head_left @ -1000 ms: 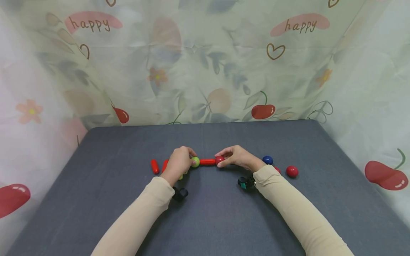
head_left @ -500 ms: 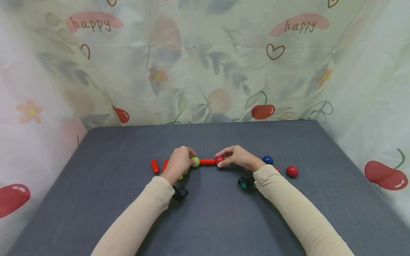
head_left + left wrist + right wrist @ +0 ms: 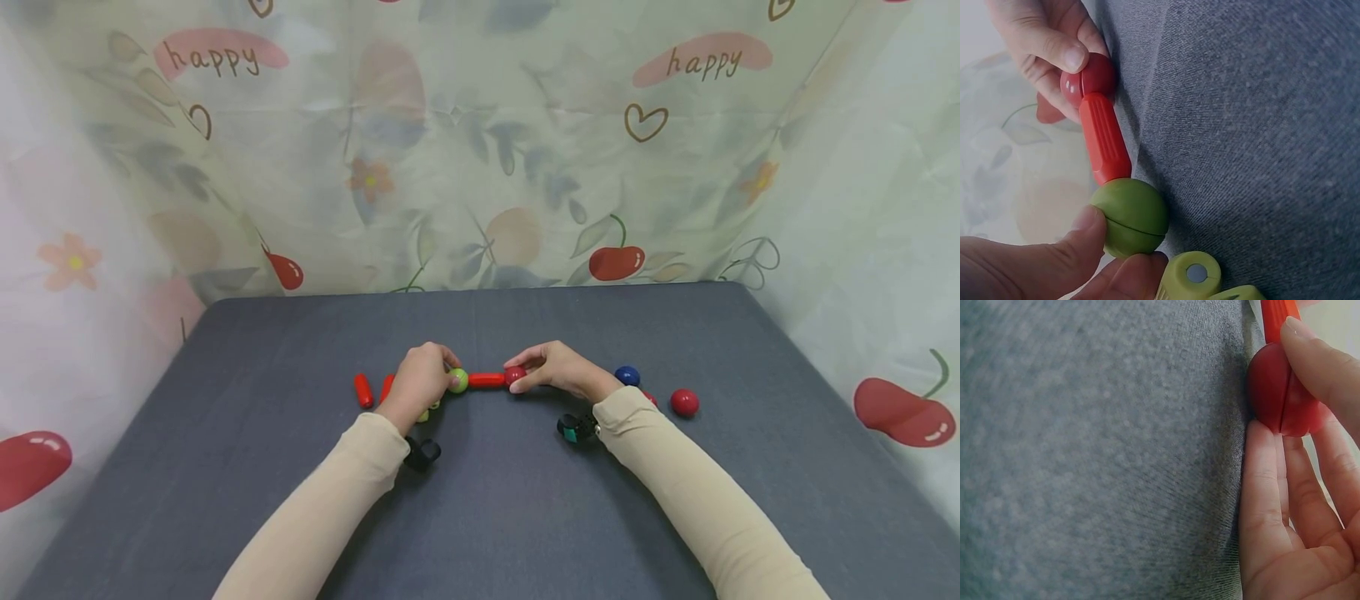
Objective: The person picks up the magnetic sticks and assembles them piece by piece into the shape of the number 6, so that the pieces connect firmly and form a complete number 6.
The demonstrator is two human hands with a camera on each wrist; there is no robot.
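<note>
1. Your left hand [image 3: 418, 385] pinches a green ball [image 3: 1134, 211].
2. Your right hand [image 3: 564, 371] pinches a red ball [image 3: 1272, 387].
3. Between your hands, the red rod [image 3: 486, 380] touches both balls, at the grey table [image 3: 495, 508].

The patterned cloth [image 3: 480, 183] reads "happy" twice, on a left pink patch [image 3: 221, 52] and a right pink patch [image 3: 702, 58].

soft light; faint shadows beside sleeves [image 3: 330, 500]; glint on red ball [image 3: 1096, 76]; cloth [image 3: 1085, 450] blurry, right wrist view
</note>
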